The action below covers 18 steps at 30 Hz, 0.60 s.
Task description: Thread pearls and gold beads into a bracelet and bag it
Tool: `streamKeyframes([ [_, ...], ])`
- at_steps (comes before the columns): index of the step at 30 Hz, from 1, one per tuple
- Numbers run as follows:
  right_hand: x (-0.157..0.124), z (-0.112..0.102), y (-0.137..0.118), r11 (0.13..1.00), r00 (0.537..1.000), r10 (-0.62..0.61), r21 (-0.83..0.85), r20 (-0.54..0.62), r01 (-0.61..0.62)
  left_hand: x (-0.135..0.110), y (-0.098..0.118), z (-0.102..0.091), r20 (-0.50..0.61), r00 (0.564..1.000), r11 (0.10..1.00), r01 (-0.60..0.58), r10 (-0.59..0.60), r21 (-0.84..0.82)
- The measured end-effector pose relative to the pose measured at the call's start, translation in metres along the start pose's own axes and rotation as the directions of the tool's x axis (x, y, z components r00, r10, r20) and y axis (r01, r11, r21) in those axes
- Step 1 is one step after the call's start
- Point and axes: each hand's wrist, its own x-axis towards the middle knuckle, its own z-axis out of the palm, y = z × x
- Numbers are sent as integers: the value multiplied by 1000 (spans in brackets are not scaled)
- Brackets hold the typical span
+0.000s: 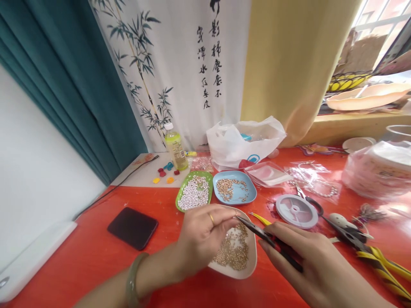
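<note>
My left hand (202, 235) hovers over a white tray (253, 256) of small gold beads, thumb and forefinger pinched together. Whatever is between those fingertips is too small to make out. My right hand (308, 261) is closed around black-handled pliers (257, 229), whose jaws touch the spot where the left fingertips meet. Behind the pliers lie yellow tweezers (259, 218), partly hidden by my right hand. Just beyond, a green tray (210, 188) holds white pearl beads and a blue tray (236, 176) holds gold pieces.
A black phone (132, 228) lies at left. Behind the trays stand a bottle (176, 149) and a white plastic bag (224, 145). To the right are a spool (297, 211), scissors (314, 205), yellow-and-black-handled pliers (379, 261) and a wrapped tub (382, 169).
</note>
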Motion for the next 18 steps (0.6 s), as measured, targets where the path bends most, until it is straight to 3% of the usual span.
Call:
streamKeyframes([
  [5, -1, 2, 3, 977, 991, -113, -188, -68, 99, 2, 0, -2, 34, 995, 991, -93, 90, 100],
  [11, 0, 1, 6, 853, 939, -300, -488, -168, 185, 2, 0, -9, 185, 983, 992, -43, 21, 118],
  [18, -1, -4, 4, 773, 922, -356, -602, -151, 200, 4, -1, -14, 293, 956, 989, -53, 11, 138],
])
